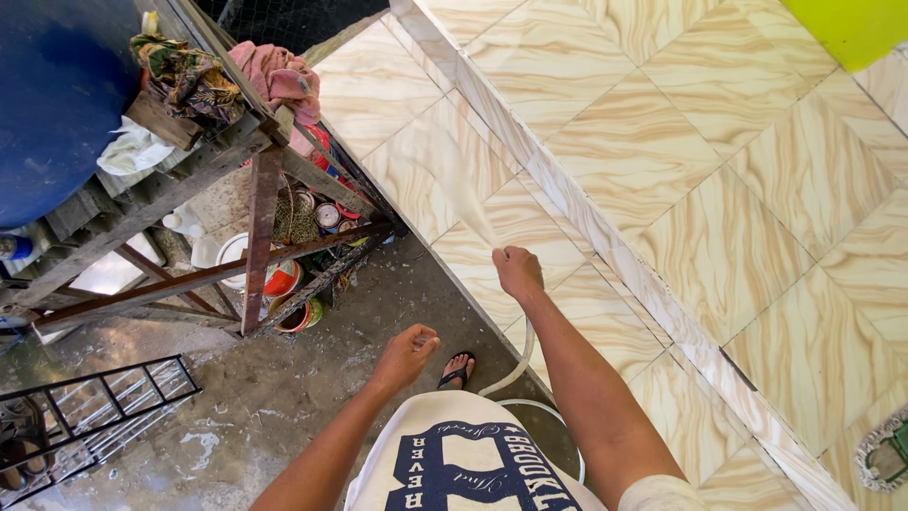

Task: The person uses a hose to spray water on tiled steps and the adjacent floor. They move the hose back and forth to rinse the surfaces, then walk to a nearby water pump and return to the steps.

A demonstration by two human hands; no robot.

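Note:
My right hand [518, 272] is closed around the end of a pale hose [523, 355], which runs down past my leg and curls by my foot. A spray of water [452, 180] fans out from the hose end across the cream marbled floor tiles [653, 142]. My left hand [407, 355] hovers lower over the wet concrete, fingers loosely curled, with something small and pale at the fingertips that I cannot make out. One foot in a black sandal [458, 369] stands on the concrete at the step's edge.
A raised tiled step [586, 222] runs diagonally. A rough wooden frame [260, 227] at left carries a big blue barrel [57, 95] and rags, with bowls and pots under it. A black metal rack [95, 407] lies at bottom left. A green object [851, 24] sits top right.

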